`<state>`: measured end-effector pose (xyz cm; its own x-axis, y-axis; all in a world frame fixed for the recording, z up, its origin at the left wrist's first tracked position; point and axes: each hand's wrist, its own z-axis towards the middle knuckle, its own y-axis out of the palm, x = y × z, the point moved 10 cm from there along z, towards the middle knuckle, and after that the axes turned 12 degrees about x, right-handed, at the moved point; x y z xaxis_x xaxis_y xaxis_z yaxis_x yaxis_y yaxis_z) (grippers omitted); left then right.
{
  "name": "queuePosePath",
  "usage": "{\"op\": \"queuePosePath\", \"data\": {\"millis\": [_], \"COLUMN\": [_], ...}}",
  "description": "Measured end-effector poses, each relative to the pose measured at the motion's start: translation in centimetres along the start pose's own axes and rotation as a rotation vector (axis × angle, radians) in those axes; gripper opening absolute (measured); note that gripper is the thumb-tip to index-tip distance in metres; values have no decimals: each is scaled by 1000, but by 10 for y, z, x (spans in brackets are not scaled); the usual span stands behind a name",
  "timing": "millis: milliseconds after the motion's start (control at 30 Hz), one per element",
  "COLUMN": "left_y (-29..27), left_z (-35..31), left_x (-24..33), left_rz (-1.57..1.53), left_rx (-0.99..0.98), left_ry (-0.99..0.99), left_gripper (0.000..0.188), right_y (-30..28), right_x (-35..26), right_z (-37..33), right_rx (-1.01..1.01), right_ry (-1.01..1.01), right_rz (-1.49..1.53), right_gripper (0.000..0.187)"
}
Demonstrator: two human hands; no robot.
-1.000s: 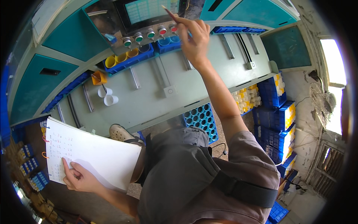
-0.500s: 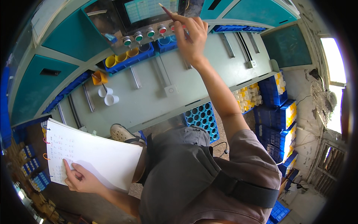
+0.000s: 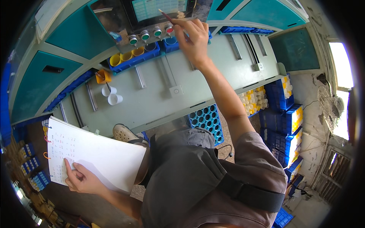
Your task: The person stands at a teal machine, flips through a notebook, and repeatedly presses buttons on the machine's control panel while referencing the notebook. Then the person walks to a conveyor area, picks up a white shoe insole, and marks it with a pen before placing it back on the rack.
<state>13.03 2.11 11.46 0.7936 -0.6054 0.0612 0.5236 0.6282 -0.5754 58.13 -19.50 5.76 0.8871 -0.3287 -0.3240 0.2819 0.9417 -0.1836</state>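
Note:
My right hand [image 3: 193, 41] is raised at the control panel, closed on a slim dark-red pencil [image 3: 167, 17] with a pale tip. The pencil's tip is in front of the screen [image 3: 159, 9]; I cannot tell whether it touches. Below the screen runs a row of green and red push buttons [image 3: 145, 35], partly covered by this hand. At the lower left, a ring-bound notebook [image 3: 110, 155] with handwritten lines lies tilted by my leg. My left hand [image 3: 83, 180] rests on its page, index finger stretched toward the writing, other fingers curled, holding nothing.
Two white cups [image 3: 115, 99] and an orange container [image 3: 103, 76] stand on the pale machine bed [image 3: 156, 106]. Yellow cups [image 3: 115, 60] sit in a blue bin behind. A blue crate of round holders [image 3: 205, 122] is below the bed; stacked blue crates [image 3: 279, 131] stand right.
The pencil tip has moved slightly left and down relative to the screen, with my right hand. My left hand keeps pointing at the page. The whole view has shifted a little.

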Motion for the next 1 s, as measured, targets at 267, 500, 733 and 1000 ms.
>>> {"op": "queuePosePath", "data": {"millis": [267,500,733,1000], "left_y": [1,0,2,0], "left_z": [-1,0,-1,0], "left_x": [-3,-1,-5,-3], "left_rz": [0,-14,-14,-52], "left_rx": [-9,2,-1,-6], "left_ry": [-14,-5,-15,-51], "left_gripper": [32,32,33,33], "right_y": [-10,-2,-16,16], "right_x": [9,2,15,-30], "right_z": [-1,-2,-7,18], "right_rx": [31,1,43,27], "right_ry": [42,-30,74,-116], "right_rz": [-98,-53,-135,71], "right_gripper": [14,14,13,16]}}
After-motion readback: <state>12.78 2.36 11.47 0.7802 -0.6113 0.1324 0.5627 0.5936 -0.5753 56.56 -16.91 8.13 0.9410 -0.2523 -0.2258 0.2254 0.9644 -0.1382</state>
